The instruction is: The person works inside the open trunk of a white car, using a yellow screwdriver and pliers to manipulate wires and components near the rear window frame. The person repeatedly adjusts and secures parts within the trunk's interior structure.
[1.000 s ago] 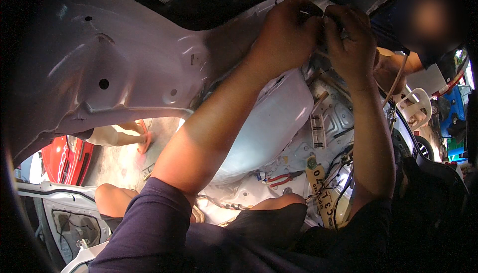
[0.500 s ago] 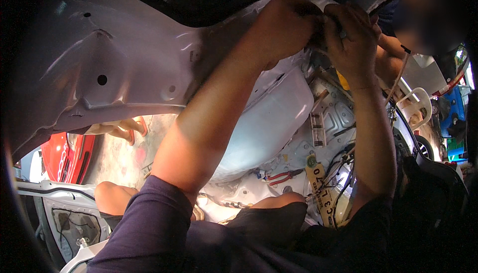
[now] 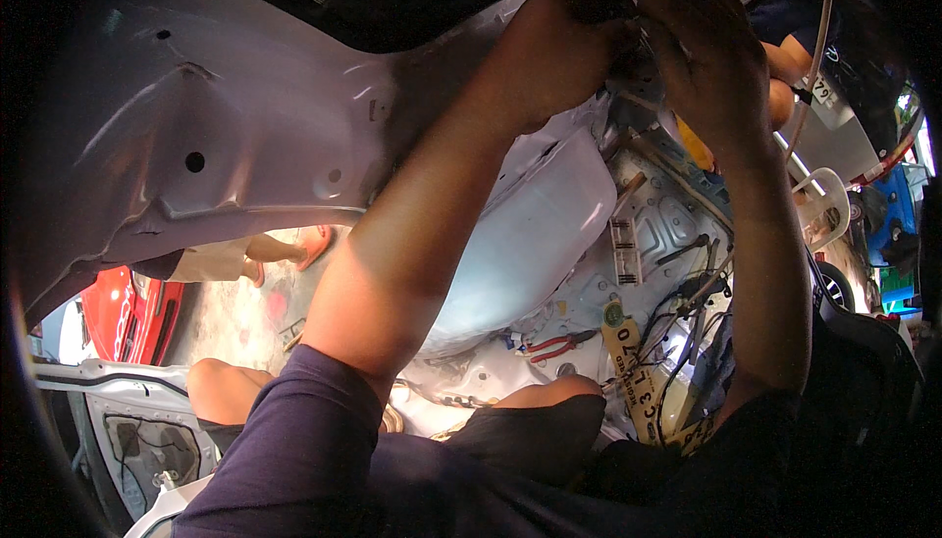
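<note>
My left hand [image 3: 574, 48] is raised beneath the dark upper edge of a grey-painted car body panel [image 3: 265, 136], its fingers curled closed. Close beside it is my right hand [image 3: 714, 62], with bent fingers that reach toward the left one. Deep shadow covers the fingertips of both, so whatever they grip or touch is hidden. Something yellow [image 3: 695, 146] shows just below the right wrist. Lower down, red-handled pliers [image 3: 557, 347] lie on the bare metal floor of the car, near a tan printed plate [image 3: 628, 357] and loose dark wires [image 3: 687, 312].
A rounded pale wheel-arch panel [image 3: 530, 244] bulges below my forearms. Near it lies a clear plastic frame [image 3: 625, 251]. Another person's arm [image 3: 785, 67] and a thin hose [image 3: 822, 38] are at the right. Outside stand a person's legs [image 3: 285, 249], a red car [image 3: 132, 312] and a door [image 3: 147, 430].
My right hand has turned and shifted slightly right, and its forearm has swung right. My left hand stays nearly in place. At the right, the other person has moved; the legs outside have shifted too.
</note>
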### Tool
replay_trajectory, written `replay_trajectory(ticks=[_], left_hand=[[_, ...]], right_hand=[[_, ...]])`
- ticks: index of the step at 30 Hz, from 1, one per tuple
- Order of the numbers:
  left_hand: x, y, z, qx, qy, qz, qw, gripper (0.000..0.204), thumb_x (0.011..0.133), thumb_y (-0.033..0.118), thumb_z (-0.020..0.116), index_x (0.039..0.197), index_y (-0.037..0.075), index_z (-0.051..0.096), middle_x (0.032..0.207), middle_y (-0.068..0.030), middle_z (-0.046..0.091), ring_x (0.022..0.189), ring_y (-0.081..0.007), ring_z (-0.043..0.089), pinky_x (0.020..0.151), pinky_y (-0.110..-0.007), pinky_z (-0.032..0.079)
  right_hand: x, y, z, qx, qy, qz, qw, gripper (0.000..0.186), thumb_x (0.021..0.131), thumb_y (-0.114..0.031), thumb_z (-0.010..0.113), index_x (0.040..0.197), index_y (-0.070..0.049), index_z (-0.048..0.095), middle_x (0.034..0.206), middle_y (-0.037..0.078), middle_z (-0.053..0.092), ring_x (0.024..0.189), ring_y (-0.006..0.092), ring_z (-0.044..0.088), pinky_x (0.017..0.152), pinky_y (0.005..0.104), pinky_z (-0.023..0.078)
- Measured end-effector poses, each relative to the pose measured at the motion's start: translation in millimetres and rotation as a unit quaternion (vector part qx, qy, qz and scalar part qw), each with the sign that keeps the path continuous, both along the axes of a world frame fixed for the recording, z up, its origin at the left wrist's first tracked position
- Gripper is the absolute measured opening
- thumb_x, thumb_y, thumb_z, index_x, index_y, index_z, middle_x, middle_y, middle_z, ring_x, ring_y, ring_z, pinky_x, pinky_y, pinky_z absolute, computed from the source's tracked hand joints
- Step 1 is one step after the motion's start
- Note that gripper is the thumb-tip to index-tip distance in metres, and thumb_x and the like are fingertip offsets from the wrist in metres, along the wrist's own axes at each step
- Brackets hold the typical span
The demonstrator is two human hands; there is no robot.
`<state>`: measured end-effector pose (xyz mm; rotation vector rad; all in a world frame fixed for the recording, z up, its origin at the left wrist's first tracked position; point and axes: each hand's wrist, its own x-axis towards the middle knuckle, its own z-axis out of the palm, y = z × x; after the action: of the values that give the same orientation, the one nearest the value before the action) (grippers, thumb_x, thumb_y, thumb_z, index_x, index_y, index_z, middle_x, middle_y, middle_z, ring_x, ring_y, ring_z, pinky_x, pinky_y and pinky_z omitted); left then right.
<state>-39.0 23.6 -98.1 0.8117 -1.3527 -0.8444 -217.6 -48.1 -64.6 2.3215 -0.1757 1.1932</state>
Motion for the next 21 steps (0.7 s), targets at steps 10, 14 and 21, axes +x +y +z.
replay_trajectory(ticks=[10,14,21], left_hand=[[0.1,-0.7,-3.0,-0.056,-0.072,0.035,0.995,0.025,0.094,0.010,0.063,0.113,-0.004,0.069,0.105,-0.0149,0.074,0.092,-0.0234,0.074,0.086,-0.036,0.060],[-0.9,-1.2,-5.7,-0.074,-0.053,0.072,0.993,0.023,0.094,0.007,0.063,0.111,-0.007,0.070,0.103,-0.0210,0.075,0.090,-0.0256,0.074,0.085,-0.037,0.058],[-2.9,-4.8,-8.9,-0.075,-0.041,0.063,0.994,0.024,0.094,0.008,0.062,0.111,-0.007,0.070,0.104,-0.0216,0.075,0.092,-0.0279,0.075,0.087,-0.037,0.058]], right_hand=[[0.0,17.0,0.0,0.032,0.000,0.001,0.999,0.022,0.086,-0.002,0.075,0.106,-0.008,0.071,0.099,0.009,0.073,0.091,0.0278,0.073,0.079,0.0365,0.060],[3.4,21.4,-3.5,0.060,-0.005,-0.015,0.998,0.022,0.086,-0.001,0.074,0.107,-0.007,0.070,0.099,0.010,0.072,0.091,0.0278,0.073,0.078,0.0363,0.059],[-1.3,19.2,-1.6,0.012,0.026,-0.034,0.999,0.025,0.087,-0.002,0.073,0.111,-0.007,0.069,0.105,0.011,0.072,0.094,0.0292,0.073,0.080,0.0367,0.060]])
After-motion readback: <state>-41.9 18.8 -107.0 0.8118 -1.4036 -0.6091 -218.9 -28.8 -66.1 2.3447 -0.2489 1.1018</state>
